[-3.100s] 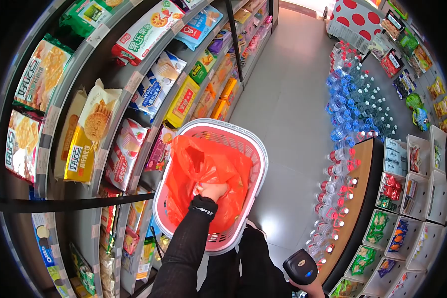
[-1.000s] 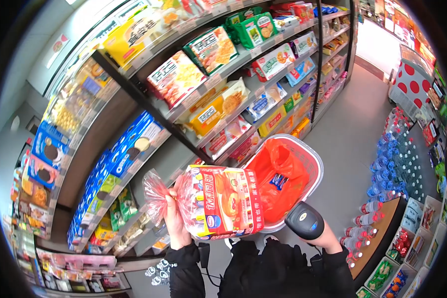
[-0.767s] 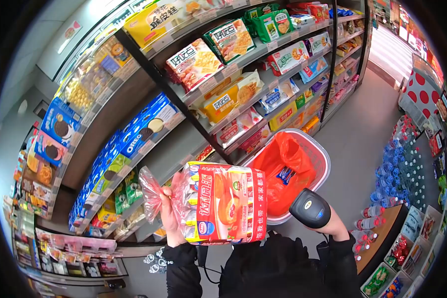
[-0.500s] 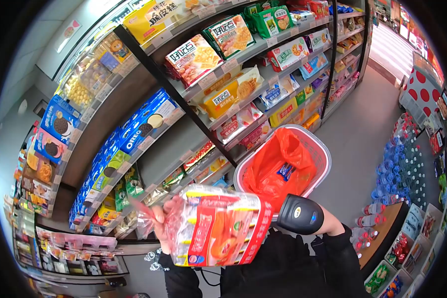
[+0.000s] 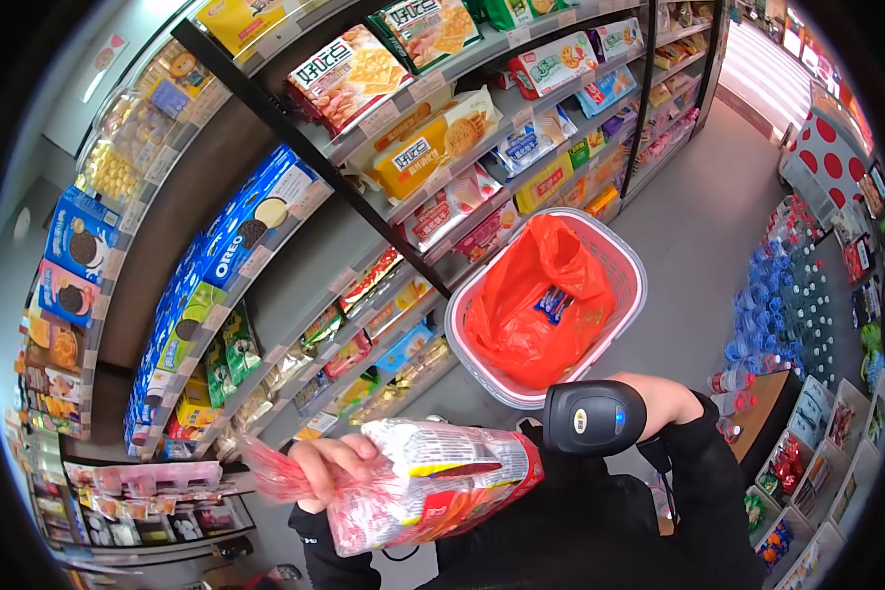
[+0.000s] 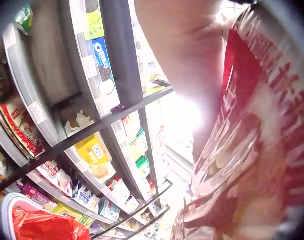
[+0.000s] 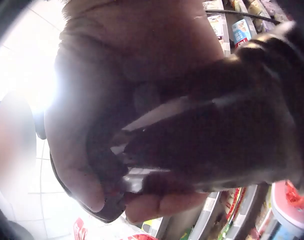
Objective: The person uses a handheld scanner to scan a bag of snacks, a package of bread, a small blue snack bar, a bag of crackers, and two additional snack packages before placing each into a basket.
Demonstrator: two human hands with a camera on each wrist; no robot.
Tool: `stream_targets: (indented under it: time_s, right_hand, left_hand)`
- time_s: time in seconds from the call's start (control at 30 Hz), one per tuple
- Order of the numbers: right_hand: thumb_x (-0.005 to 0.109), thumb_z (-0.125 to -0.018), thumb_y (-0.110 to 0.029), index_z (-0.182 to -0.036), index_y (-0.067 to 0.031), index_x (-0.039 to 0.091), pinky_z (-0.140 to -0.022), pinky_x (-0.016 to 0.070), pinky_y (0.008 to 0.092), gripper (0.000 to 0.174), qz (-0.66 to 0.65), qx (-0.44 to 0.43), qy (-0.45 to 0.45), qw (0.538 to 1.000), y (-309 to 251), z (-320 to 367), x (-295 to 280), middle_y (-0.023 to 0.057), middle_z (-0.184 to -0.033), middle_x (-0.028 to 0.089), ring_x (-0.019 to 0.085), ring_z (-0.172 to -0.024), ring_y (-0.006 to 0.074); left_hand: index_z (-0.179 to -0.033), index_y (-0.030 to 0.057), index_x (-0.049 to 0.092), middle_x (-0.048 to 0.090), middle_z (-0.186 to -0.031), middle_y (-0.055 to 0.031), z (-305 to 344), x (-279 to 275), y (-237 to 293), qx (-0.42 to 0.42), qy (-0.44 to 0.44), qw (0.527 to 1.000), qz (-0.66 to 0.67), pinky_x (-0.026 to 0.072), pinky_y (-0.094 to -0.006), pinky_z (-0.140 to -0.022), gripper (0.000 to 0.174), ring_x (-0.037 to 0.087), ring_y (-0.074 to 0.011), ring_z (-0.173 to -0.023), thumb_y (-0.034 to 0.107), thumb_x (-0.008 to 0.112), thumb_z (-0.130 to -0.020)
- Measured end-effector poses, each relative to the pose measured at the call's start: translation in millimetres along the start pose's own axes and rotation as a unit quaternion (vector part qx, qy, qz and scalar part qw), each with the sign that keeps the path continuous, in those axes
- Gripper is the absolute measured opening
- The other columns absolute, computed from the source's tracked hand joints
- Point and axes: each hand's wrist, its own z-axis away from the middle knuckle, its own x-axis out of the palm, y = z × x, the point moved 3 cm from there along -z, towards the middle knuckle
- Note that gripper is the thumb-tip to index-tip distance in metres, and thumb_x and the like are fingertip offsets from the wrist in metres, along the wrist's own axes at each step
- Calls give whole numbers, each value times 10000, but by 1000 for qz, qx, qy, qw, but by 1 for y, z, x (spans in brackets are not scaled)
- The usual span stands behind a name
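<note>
My left hand (image 5: 329,467) grips the gathered neck of a clear plastic food pack (image 5: 442,482) with a red printed label, held low in front of my body. A pale printed side of the pack faces up in the head view. Close up in the left wrist view, the same pack (image 6: 262,125) fills the right side. My right hand (image 5: 659,398) holds a black barcode scanner (image 5: 590,418), its head just above the pack's right end. Behind them stands a pink-and-white shopping basket (image 5: 459,354) lined with a red plastic bag (image 5: 516,339); a small blue packet (image 5: 555,305) lies inside.
Snack shelves (image 5: 364,172) curve along the left and back, with blue Oreo boxes (image 5: 221,261) among them. Bottled drinks (image 5: 772,295) line the floor at right, by a wooden ledge (image 5: 757,418) and white bins of small packets (image 5: 811,472).
At first my left hand was down in the red bag; it then held up the food pack. Since then the pack has turned, hiding most of its label, and lowered slightly; the scanner shifted left.
</note>
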Motion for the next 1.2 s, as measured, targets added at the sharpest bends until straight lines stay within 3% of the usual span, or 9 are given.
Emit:
stream_targets:
  time_s: [0.1, 0.27, 0.4, 0.47, 0.53, 0.6, 0.7, 0.87, 1.2]
  right_hand:
    - [641, -614, -66, -997, 21, 498, -738, 421, 279, 418, -6, 14, -26, 1000, -3, -9, 2, 110, -897, 574, 513, -793, 156]
    - [643, -610, -70, -997, 21, 494, -744, 416, 279, 425, 0, -10, -46, 999, -15, -28, 5, 112, -899, 568, 508, -789, 160]
    - [655, -603, -75, -993, 18, 495, -743, 419, 278, 431, -13, -17, -43, 999, -5, -40, 4, 108, -888, 568, 515, -794, 157]
    - [667, -599, -76, -994, 12, 497, -747, 423, 279, 439, -14, 3, 35, 999, 1, -47, 5, 104, -885, 570, 521, -797, 154]
    - [672, -599, -57, -995, 1, 503, -751, 426, 284, 434, -4, 9, 43, 999, -4, -56, 9, 90, -898, 575, 529, -805, 149]
    - [675, -600, -43, -1016, -11, 506, -763, 426, 284, 450, -48, 63, 101, 992, -10, -65, 13, 67, -922, 576, 532, -829, 140]
    - [685, -588, -29, -1058, -17, 498, -786, 422, 283, 506, -12, 5, 120, 993, -7, -74, 22, 50, -952, 575, 532, -869, 140]
    - [702, -568, -64, -1108, -14, 461, -857, 385, 306, 594, -13, 18, 85, 996, 19, -78, 34, 82, -1041, 540, 499, -971, 170]
    - [678, -600, -87, -1062, -4, 474, -801, 410, 297, 512, 32, 14, 33, 999, 24, -79, 49, 99, -977, 562, 532, -900, 175]
  left_hand:
    - [-713, 48, 606, 539, -992, -260, 1, -1, -1, -58, -79, 994, 50, 258, -436, -941, 247, 391, -343, -1102, 280, 565, -788]
    - [-696, 50, 603, 543, -980, -259, 6, 3, 6, -57, -85, 994, 34, 266, -444, -939, 331, 397, -346, -1095, 318, 471, -838]
    - [-583, 93, 523, 568, -952, -200, 21, -7, 16, -53, 77, 995, -24, 341, -458, -892, 318, 456, -311, -1034, 343, 580, -770]
    - [-621, 107, 502, 557, -984, -179, 26, -11, 23, -73, 168, 980, -82, 331, -462, -904, 282, 444, -303, -1051, 333, 595, -762]
    - [-749, 109, 493, 494, -1097, -173, 21, -11, 29, -75, 195, 969, -131, 294, -463, -940, 245, 405, -303, -1099, 345, 534, -802]
    - [-810, 93, 484, 434, -1174, -170, 26, -15, 33, -86, 314, 934, -147, 292, -453, -950, 227, 395, -288, -1117, 318, 479, -839]
    - [-887, 71, 487, 406, -1206, -155, 17, -23, 32, -52, 452, 885, -98, 297, -436, -956, 224, 388, -267, -1129, 285, 425, -869]
    - [-1127, -12, 404, 455, -1147, -127, 33, -57, 25, 50, 532, 845, -35, 371, -389, -915, 349, 442, -231, -1065, 225, 427, -872]
    - [-1146, 9, 394, 464, -1134, -117, 44, -82, 14, 76, 580, 808, -73, 368, -383, -910, 344, 442, -218, -1057, 223, 415, -877]
